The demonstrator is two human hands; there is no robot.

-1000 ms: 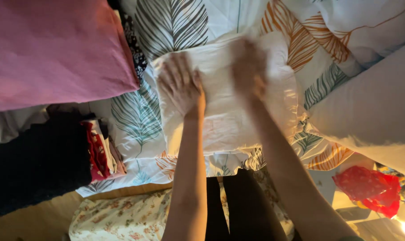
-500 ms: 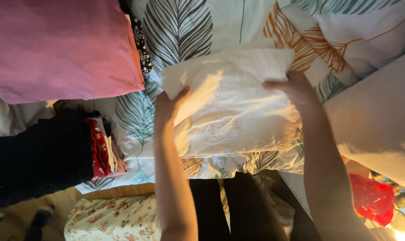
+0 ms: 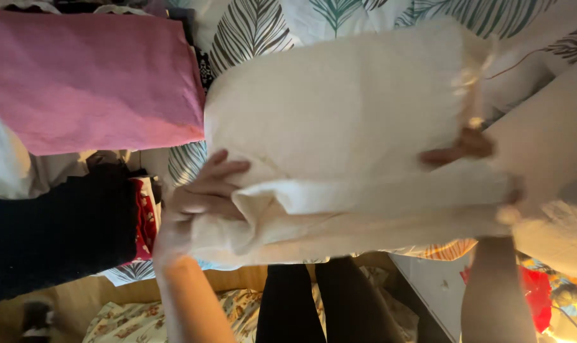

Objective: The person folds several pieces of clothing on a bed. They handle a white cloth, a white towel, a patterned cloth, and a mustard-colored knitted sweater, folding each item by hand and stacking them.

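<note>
A folded cream-white cloth (image 3: 339, 121) is lifted in front of me, filling the middle of the view above a bed sheet with a leaf print (image 3: 250, 25). My left hand (image 3: 203, 197) grips its lower left edge, fingers spread over the fold. My right hand (image 3: 473, 149) holds the right side, thumb on top and the other fingers hidden behind the fabric. The lower part of the cloth is doubled over into a thick layered band between both hands.
A folded pink cloth (image 3: 85, 82) lies at upper left on the bed. Below it are a dark folded garment (image 3: 53, 235) and something red (image 3: 145, 219). A pale pillow (image 3: 549, 140) is at right. Red plastic (image 3: 536, 292) lies on the floor at lower right.
The cloth has been raised off the bed and brought closer to me. My hands moved apart from its middle to its left and right edges, and the lower part was folded over.
</note>
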